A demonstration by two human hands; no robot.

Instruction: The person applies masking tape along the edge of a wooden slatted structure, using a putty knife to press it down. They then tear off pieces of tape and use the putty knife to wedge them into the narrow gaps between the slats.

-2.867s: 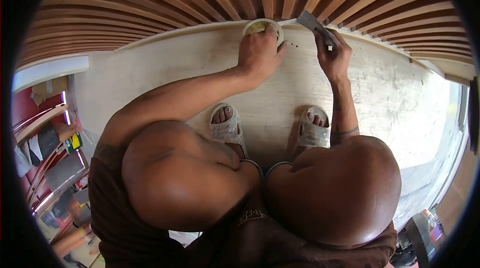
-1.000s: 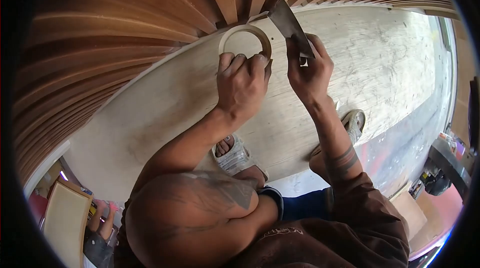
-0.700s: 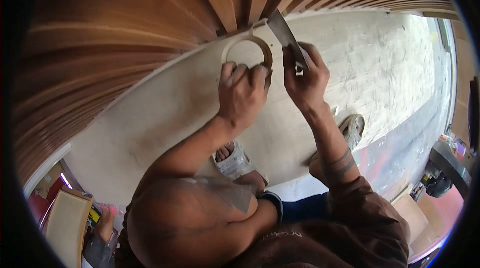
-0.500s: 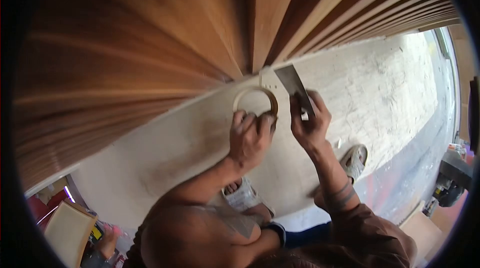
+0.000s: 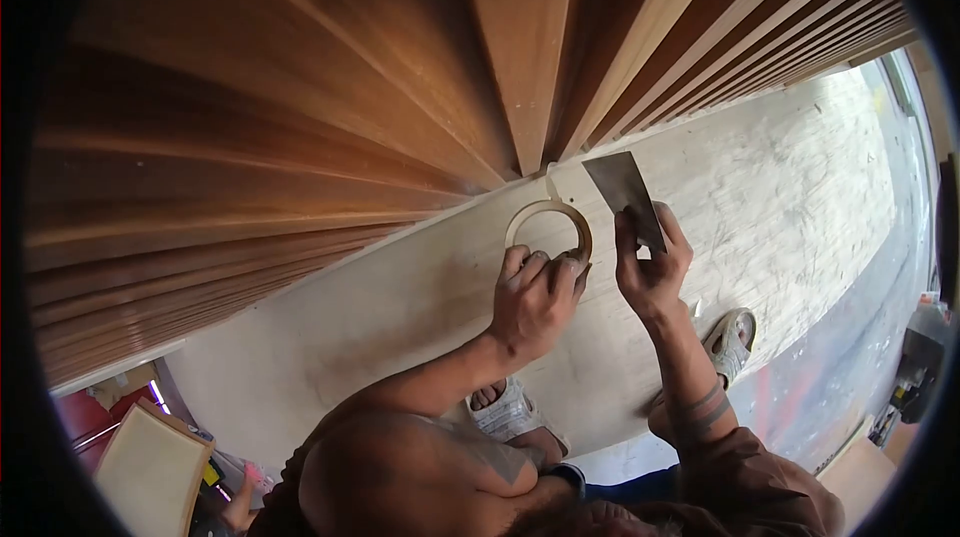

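My left hand is closed around the near side of a roll of tape, a tan ring with an open middle. A short pale strip shows between the ring and the foot of the wooden slats. To its right, my right hand pinches a thin, dark grey rectangular sheet between thumb and fingers. The sheet tilts up toward the slats, and its exact kind cannot be made out. Both hands are apart from each other, above a pale board.
Brown wooden slats fan across the top of the view. My sandalled feet are on or beside the board. At lower left stand a framed panel and another person's hand. Dark equipment sits at far right.
Both hands, the tape roll and the grey sheet appear lower and farther right, as does the whole scene. Each hand keeps its hold.
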